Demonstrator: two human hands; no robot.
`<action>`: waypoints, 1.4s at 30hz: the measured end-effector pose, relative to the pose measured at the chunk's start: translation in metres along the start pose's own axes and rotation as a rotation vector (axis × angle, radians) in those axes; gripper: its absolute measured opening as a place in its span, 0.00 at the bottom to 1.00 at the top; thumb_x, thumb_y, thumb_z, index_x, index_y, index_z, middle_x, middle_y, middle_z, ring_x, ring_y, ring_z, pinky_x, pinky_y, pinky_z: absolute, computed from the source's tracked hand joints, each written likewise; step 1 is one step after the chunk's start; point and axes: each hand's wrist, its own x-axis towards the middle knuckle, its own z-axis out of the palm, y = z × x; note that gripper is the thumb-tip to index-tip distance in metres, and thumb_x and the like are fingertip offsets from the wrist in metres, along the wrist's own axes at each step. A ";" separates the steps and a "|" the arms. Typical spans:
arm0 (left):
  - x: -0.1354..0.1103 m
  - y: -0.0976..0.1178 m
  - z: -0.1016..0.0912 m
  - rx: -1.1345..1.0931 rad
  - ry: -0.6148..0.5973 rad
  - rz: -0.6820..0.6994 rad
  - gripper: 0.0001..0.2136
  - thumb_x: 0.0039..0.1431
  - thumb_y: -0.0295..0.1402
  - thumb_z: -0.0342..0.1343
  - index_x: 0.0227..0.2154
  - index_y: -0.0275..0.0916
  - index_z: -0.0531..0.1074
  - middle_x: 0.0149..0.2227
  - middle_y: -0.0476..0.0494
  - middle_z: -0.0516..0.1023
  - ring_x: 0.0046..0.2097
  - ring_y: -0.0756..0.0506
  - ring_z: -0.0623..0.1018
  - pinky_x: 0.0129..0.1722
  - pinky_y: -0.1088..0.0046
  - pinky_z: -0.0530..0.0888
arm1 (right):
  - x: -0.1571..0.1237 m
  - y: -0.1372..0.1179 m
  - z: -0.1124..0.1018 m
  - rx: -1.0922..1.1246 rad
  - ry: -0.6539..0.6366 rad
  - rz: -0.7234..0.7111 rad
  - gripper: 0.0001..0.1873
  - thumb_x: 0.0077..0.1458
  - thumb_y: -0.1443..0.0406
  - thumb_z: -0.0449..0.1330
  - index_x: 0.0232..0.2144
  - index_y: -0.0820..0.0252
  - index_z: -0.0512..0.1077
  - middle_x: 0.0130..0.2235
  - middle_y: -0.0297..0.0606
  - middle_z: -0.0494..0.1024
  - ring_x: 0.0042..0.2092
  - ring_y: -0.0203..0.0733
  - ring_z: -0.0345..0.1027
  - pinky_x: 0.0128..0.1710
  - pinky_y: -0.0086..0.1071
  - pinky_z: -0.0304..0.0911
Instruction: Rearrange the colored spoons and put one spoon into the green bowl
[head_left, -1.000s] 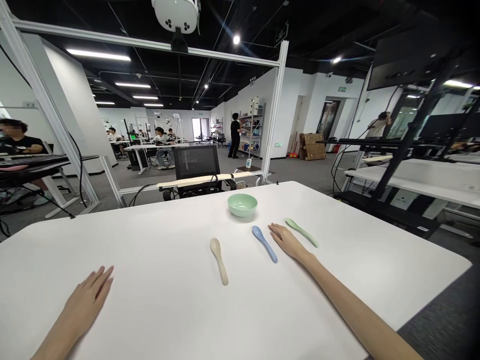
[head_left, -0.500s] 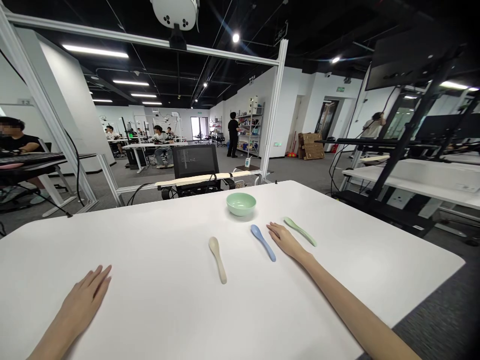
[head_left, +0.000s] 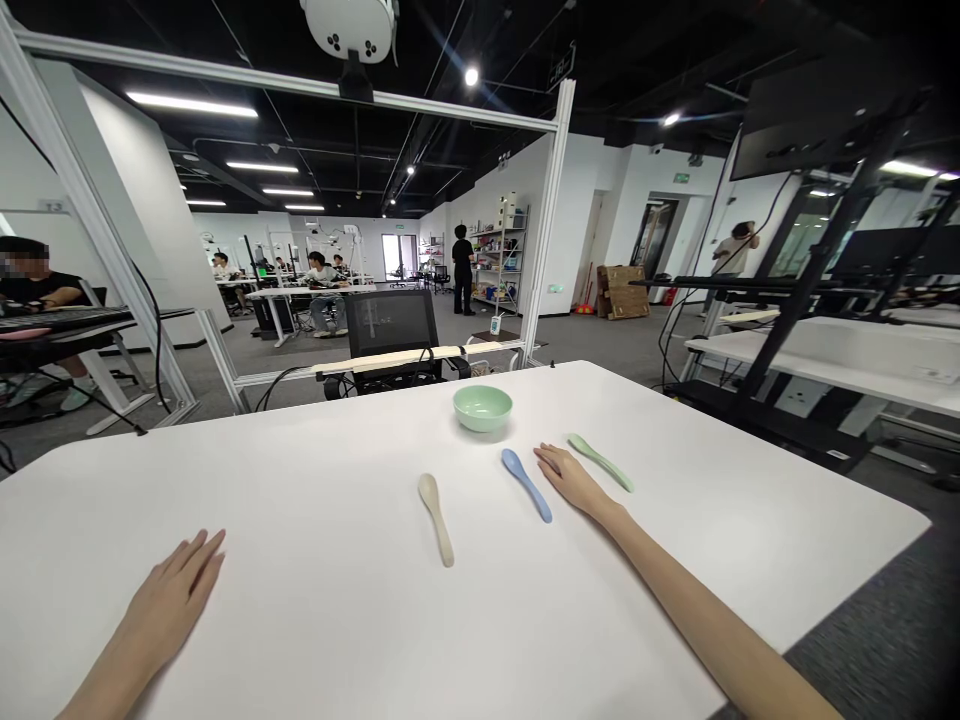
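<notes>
On the white table, my right hand rests palm down with its fingers stretched out, holding nothing. It lies between a blue spoon on its left and a light green spoon on its right, apart from both. Beyond the fingertips stands a green bowl, upright. Left of the blue spoon is a beige spoon, its handle toward me. My left hand lies flat at the left, fingers extended, with no object in it or close by.
The table has rounded corners, and a metal frame rises behind it. A black mesh chair stands past the far edge. Black stands and a white desk are at the right. Several people sit or stand farther off.
Both my hands, the spoons and the bowl keep their places. In the background, a person at the right has shifted left, and one near the shelves has turned slightly.
</notes>
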 end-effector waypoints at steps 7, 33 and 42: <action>0.000 0.001 -0.001 0.012 0.000 0.007 0.37 0.63 0.48 0.34 0.65 0.31 0.71 0.69 0.31 0.71 0.72 0.30 0.67 0.70 0.51 0.66 | -0.004 -0.082 -0.008 0.192 0.087 -0.021 0.20 0.69 0.60 0.50 0.55 0.59 0.75 0.52 0.50 0.80 0.55 0.51 0.74 0.56 0.44 0.68; 0.003 -0.006 0.004 -0.038 0.016 -0.004 0.37 0.64 0.50 0.36 0.64 0.31 0.72 0.68 0.30 0.72 0.71 0.29 0.68 0.69 0.48 0.68 | 0.093 -0.160 -0.046 -0.054 -0.038 0.058 0.11 0.66 0.69 0.55 0.41 0.63 0.79 0.37 0.43 0.83 0.38 0.43 0.76 0.36 0.29 0.60; 0.002 -0.007 0.005 -0.032 0.035 -0.005 0.36 0.62 0.50 0.37 0.63 0.34 0.72 0.68 0.33 0.73 0.71 0.30 0.69 0.69 0.48 0.68 | 0.158 -0.138 -0.039 -0.327 -0.119 0.153 0.18 0.64 0.62 0.65 0.51 0.71 0.79 0.50 0.64 0.83 0.52 0.57 0.79 0.48 0.38 0.68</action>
